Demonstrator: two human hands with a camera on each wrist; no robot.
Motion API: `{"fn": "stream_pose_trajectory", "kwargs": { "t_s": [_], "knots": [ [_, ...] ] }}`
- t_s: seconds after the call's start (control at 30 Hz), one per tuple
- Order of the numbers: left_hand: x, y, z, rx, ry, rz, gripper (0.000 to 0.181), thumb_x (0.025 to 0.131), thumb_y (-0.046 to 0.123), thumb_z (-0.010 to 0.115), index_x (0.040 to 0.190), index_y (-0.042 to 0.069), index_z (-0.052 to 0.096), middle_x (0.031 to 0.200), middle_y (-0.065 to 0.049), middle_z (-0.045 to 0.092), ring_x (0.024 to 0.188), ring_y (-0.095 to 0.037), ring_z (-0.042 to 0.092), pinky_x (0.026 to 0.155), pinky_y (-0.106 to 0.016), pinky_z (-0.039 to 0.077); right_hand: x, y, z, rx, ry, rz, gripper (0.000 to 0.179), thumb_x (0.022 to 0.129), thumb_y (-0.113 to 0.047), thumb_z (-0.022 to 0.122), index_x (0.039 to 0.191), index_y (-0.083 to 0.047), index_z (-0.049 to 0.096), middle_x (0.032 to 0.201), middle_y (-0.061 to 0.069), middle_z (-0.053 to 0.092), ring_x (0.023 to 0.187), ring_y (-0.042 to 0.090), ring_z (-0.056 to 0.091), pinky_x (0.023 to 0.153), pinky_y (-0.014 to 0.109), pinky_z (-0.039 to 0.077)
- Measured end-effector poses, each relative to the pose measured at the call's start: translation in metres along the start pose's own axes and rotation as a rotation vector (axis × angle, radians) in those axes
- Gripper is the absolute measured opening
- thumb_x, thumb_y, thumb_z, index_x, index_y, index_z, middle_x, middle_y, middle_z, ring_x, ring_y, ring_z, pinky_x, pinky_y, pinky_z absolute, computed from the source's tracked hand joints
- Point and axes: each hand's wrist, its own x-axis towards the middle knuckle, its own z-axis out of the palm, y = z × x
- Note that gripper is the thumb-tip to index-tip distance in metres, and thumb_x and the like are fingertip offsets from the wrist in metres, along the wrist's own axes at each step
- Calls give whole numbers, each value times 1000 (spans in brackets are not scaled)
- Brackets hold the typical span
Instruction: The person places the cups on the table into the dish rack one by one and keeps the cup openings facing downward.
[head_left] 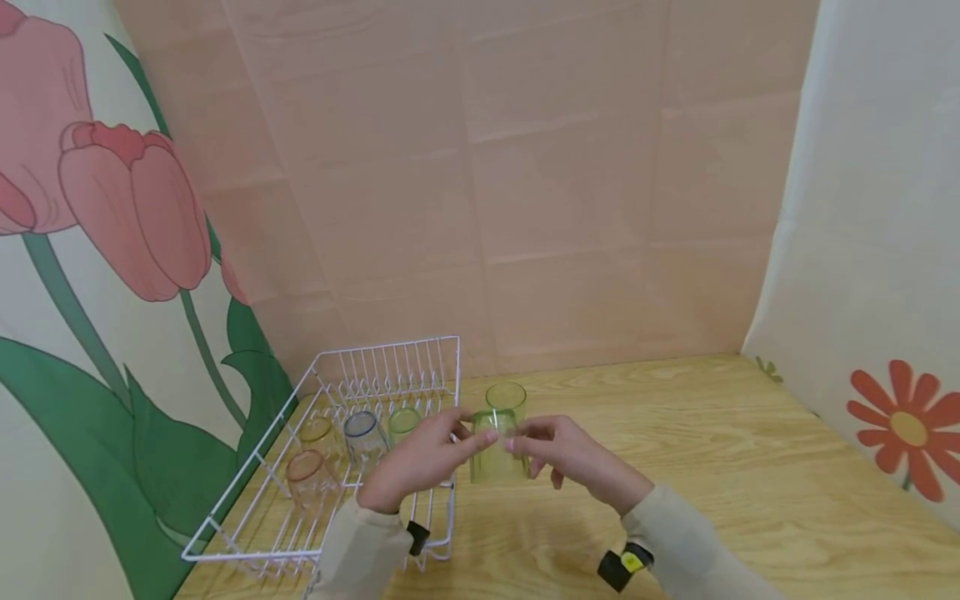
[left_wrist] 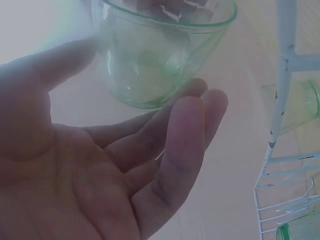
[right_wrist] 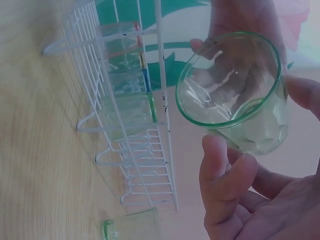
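A green-tinted clear drinking glass (head_left: 498, 468) is held between both hands in front of me, its wider rim turned downward. My left hand (head_left: 420, 454) grips it from the left, thumb on the near side and fingers behind. From the right, my right hand (head_left: 585, 462) pinches it with thumb and fingers. In the right wrist view, the green rim of the held glass (right_wrist: 265, 125) faces the camera, with the left hand beyond it. Just behind the held glass, another green glass (head_left: 507, 395) stands on the table.
At the left stands a white wire dish rack (head_left: 255, 553) holding an orange-rimmed glass (head_left: 306, 468), an amber one (head_left: 318, 432), a blue-rimmed one (head_left: 362, 427) and a green one (head_left: 403, 419). The wood-grain table (head_left: 675, 425) extends right, up to flower-printed cloth.
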Motion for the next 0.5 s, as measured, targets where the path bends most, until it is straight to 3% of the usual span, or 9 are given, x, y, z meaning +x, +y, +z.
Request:
{"fn": "stream_pose_trajectory", "kwargs": {
  "t_s": [0.2, 0.5],
  "knots": [
    [1, 0, -1, 53, 22, 9, 45, 97, 52, 59, 104, 9, 70, 99, -8, 69, 83, -19, 64, 66, -34, 53, 0, 2, -1, 3, -41, -27, 53, 96, -40, 64, 132, -2, 59, 94, 10, 66, 70, 16, 56, 47, 23, 41],
    [-2, 2, -1, 59, 1, -37, 54, 94, 56, 62, 106, 4, 69, 96, -9, 69, 74, -18, 64, 61, -33, 54, 1, 4, -2, 2, -56, -40, 57, 95, -44, 64, 134, -3, 59, 112, 12, 68, 72, 18, 58, 47, 23, 41]
  ]
}}
